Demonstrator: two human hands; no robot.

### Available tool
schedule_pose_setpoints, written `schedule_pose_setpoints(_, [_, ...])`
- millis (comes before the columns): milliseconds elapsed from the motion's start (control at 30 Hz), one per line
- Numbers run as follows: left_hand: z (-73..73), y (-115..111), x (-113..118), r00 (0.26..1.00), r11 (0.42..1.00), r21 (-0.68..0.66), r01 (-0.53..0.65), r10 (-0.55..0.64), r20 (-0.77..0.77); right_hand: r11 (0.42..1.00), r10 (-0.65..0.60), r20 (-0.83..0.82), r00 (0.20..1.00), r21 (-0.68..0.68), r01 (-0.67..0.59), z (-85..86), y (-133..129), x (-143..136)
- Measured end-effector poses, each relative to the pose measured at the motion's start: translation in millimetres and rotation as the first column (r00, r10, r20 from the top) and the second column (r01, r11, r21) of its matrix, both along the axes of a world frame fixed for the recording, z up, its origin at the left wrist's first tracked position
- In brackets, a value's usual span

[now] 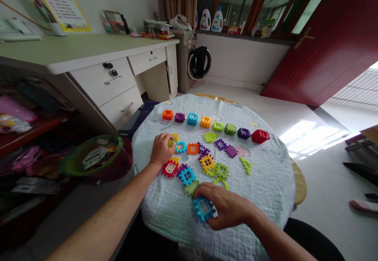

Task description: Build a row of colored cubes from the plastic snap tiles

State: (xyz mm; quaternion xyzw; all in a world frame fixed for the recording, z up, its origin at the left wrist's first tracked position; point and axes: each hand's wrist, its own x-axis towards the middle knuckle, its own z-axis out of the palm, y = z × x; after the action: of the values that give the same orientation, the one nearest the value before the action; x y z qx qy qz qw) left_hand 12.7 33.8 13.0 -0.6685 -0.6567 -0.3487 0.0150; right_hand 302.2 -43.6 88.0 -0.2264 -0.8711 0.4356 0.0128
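Note:
My right hand (226, 204) grips a blue interlocking building tile (203, 209) with a window grid, near the front of the table. At the left side, my left hand (161, 149) has its fingers closed on a green tile (170, 142), partly hidden by them. Loose tiles lie between and beyond my hands: a red tile (170, 167), a blue tile (187, 175), a yellow tile (207, 162), an orange tile (193, 148) and several purple and green ones. A flat green tile (191, 188) lies just beyond my right hand.
Along the far side runs a row of stacked tiles, from an orange stack (167, 114) to a red stack (260, 136). A green triangular piece (246, 165) lies on the right. The cloth-covered round table (260, 198) stands by a desk (103, 52) and a basket (91, 158).

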Motion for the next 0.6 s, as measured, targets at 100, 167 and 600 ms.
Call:
schedule_pose_setpoints(100, [0.8,0.4,0.1,1.0,1.0,-0.004,0.003,-0.003,0.01,1.0,-0.016,-0.005,1.0,0.001,0.016,1.4,1.0,2.0])
schedule_pose_setpoints(167, [0.5,1.0,-0.4,1.0,1.0,-0.003,0.006,-0.006,0.023,1.0,-0.029,-0.003,1.0,0.004,0.029,1.3,1.4,3.7])
schedule_pose_setpoints(600, [2.2,1.1,-2.2,0.988,1.0,0.008,-0.005,0.003,0.152,0.998,-0.029,0.005,1.0,-0.057,0.03,5.8,2.3,-2.3])
